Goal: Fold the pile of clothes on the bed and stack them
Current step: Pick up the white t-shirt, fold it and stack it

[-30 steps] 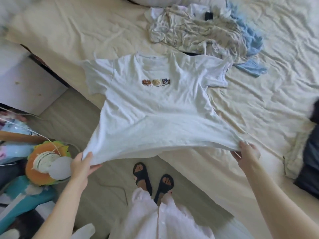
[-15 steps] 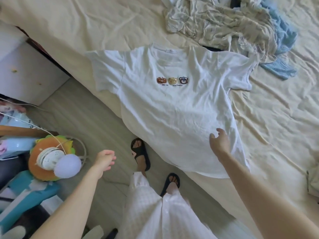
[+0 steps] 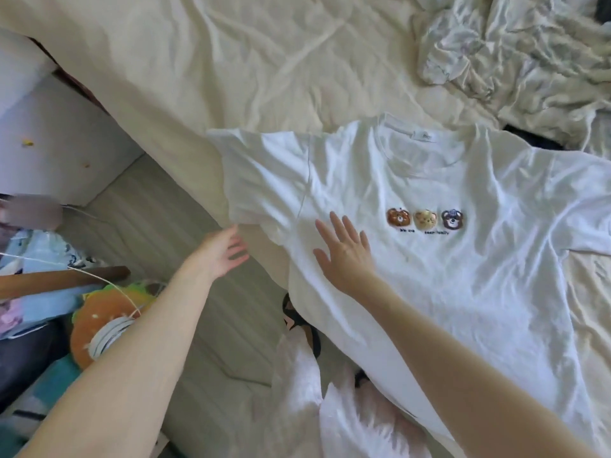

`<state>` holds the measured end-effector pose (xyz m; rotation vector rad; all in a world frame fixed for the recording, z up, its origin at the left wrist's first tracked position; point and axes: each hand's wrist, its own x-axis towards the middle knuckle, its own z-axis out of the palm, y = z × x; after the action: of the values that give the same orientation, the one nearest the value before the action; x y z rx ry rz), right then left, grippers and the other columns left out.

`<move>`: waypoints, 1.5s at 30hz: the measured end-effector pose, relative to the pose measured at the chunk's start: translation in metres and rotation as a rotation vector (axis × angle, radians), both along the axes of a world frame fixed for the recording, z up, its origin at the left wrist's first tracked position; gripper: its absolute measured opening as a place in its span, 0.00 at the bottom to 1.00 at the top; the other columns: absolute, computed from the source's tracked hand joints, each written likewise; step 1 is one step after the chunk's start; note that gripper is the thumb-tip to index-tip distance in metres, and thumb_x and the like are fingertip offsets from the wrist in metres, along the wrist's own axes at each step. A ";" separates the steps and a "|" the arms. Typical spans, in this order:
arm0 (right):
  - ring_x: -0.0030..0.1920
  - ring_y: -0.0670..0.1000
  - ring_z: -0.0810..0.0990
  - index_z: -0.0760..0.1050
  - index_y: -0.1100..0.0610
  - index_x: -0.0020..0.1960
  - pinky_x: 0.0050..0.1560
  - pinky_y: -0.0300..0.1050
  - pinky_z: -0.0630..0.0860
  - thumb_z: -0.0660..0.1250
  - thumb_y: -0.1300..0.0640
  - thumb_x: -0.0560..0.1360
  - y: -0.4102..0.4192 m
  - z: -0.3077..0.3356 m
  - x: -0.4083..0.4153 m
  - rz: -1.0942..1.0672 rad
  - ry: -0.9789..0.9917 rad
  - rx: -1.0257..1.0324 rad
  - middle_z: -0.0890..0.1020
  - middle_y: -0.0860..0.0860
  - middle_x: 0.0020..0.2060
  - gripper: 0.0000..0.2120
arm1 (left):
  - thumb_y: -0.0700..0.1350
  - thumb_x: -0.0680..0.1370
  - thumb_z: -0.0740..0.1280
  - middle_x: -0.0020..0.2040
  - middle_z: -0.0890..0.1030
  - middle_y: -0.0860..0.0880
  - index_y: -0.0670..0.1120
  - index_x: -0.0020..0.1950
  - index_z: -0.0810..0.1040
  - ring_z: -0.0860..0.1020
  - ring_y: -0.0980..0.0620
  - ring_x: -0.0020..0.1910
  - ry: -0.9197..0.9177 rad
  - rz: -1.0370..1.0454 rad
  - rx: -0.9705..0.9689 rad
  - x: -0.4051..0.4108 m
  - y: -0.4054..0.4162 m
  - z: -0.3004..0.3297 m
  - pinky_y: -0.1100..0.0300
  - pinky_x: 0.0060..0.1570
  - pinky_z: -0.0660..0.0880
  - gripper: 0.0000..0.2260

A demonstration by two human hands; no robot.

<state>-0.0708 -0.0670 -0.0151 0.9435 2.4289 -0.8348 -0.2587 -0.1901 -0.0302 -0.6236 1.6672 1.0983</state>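
A white T-shirt (image 3: 446, 276) with three small bear faces on the chest lies spread face up on the cream bed sheet (image 3: 251, 71), its hem hanging over the bed's edge. My right hand (image 3: 344, 252) lies flat on the shirt's chest with fingers straight and spread, left of the bear print. My left hand (image 3: 221, 252) hovers with relaxed fingers just below the shirt's left sleeve, holding nothing. A crumpled pile of pale clothes (image 3: 515, 61) sits at the top right of the bed.
The bed's edge runs diagonally from upper left to lower middle. Left of it is grey floor (image 3: 205, 342), a white cabinet (image 3: 56, 153), and a clutter of plush toys (image 3: 99, 315) and cables. My slippered foot shows below the shirt's hem.
Both hands let go of the shirt's hem. The shirt now lies flat, my right hand slid up onto its chest, and my left hand rose toward the left sleeve. The view moved closer.
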 end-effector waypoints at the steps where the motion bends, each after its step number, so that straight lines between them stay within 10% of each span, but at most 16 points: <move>1: 0.77 0.54 0.43 0.50 0.49 0.77 0.74 0.57 0.44 0.54 0.49 0.82 -0.001 -0.005 -0.009 0.017 -0.013 -0.016 0.46 0.51 0.78 0.26 | 0.44 0.81 0.61 0.67 0.69 0.40 0.42 0.65 0.68 0.74 0.44 0.60 -0.085 0.054 0.026 -0.007 0.006 -0.008 0.48 0.58 0.72 0.15; 8: 0.77 0.51 0.47 0.58 0.52 0.76 0.75 0.51 0.45 0.55 0.50 0.82 0.008 -0.011 -0.015 -0.146 0.027 -0.219 0.51 0.49 0.77 0.23 | 0.47 0.79 0.64 0.48 0.80 0.45 0.43 0.57 0.74 0.79 0.47 0.46 -0.120 0.427 0.181 -0.025 0.039 -0.036 0.51 0.44 0.76 0.10; 11: 0.72 0.49 0.63 0.66 0.54 0.72 0.68 0.39 0.59 0.57 0.51 0.81 0.021 0.003 -0.010 -0.457 0.133 -0.376 0.67 0.50 0.72 0.20 | 0.42 0.80 0.62 0.53 0.80 0.44 0.42 0.59 0.74 0.78 0.44 0.55 -0.071 0.445 0.190 -0.035 0.048 -0.026 0.48 0.55 0.74 0.09; 14: 0.63 0.49 0.75 0.70 0.52 0.67 0.61 0.43 0.70 0.58 0.49 0.81 0.033 0.021 0.002 -0.905 0.244 -0.653 0.76 0.50 0.64 0.16 | 0.38 0.77 0.65 0.53 0.80 0.45 0.46 0.53 0.76 0.79 0.48 0.52 0.252 0.338 0.148 -0.022 0.061 0.004 0.58 0.46 0.77 0.06; 19: 0.54 0.52 0.82 0.74 0.52 0.58 0.52 0.50 0.78 0.57 0.44 0.80 0.051 0.045 0.045 -1.403 0.440 -0.986 0.83 0.51 0.54 0.15 | 0.37 0.75 0.67 0.51 0.72 0.56 0.46 0.48 0.77 0.72 0.65 0.49 1.091 -0.499 0.326 0.054 0.088 0.060 0.75 0.50 0.67 0.06; 26: 0.56 0.49 0.75 0.72 0.50 0.57 0.57 0.46 0.69 0.56 0.42 0.80 0.082 0.052 0.085 -1.476 0.339 -0.508 0.77 0.48 0.53 0.15 | 0.44 0.79 0.61 0.61 0.71 0.47 0.45 0.64 0.72 0.70 0.47 0.60 0.813 -1.621 0.328 0.153 0.072 0.024 0.57 0.53 0.68 0.14; 31: 0.64 0.51 0.71 0.69 0.56 0.67 0.57 0.36 0.61 0.60 0.46 0.79 0.115 0.029 0.040 -0.870 0.192 -0.090 0.75 0.52 0.62 0.21 | 0.42 0.78 0.65 0.56 0.75 0.45 0.44 0.59 0.77 0.73 0.45 0.56 0.937 -1.164 0.080 0.115 0.041 0.006 0.53 0.54 0.71 0.11; 34: 0.67 0.53 0.68 0.67 0.57 0.69 0.67 0.50 0.64 0.62 0.43 0.77 0.132 0.010 -0.004 -0.596 0.142 0.013 0.73 0.52 0.65 0.26 | 0.43 0.77 0.66 0.54 0.74 0.45 0.43 0.58 0.75 0.72 0.46 0.54 0.893 -0.969 -0.025 0.092 0.035 -0.003 0.53 0.53 0.71 0.10; 40: 0.54 0.57 0.75 0.72 0.61 0.52 0.60 0.54 0.70 0.63 0.37 0.73 0.151 -0.008 -0.047 -0.617 -0.279 -0.103 0.74 0.52 0.42 0.26 | 0.46 0.77 0.66 0.51 0.72 0.51 0.44 0.57 0.72 0.73 0.50 0.51 0.675 -0.852 -0.001 0.094 0.035 -0.023 0.53 0.51 0.73 0.11; 45: 0.35 0.50 0.67 0.71 0.57 0.37 0.31 0.41 0.63 0.69 0.54 0.71 0.151 0.003 -0.059 -0.774 0.165 -0.302 0.69 0.54 0.34 0.10 | 0.43 0.77 0.64 0.44 0.75 0.54 0.46 0.50 0.74 0.73 0.54 0.45 0.628 -0.728 0.014 0.088 0.028 -0.035 0.63 0.43 0.68 0.04</move>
<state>-0.1302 0.0844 -0.0116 1.7684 1.9415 -1.5299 -0.1707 -0.1625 -0.0657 0.3888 2.1543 0.7850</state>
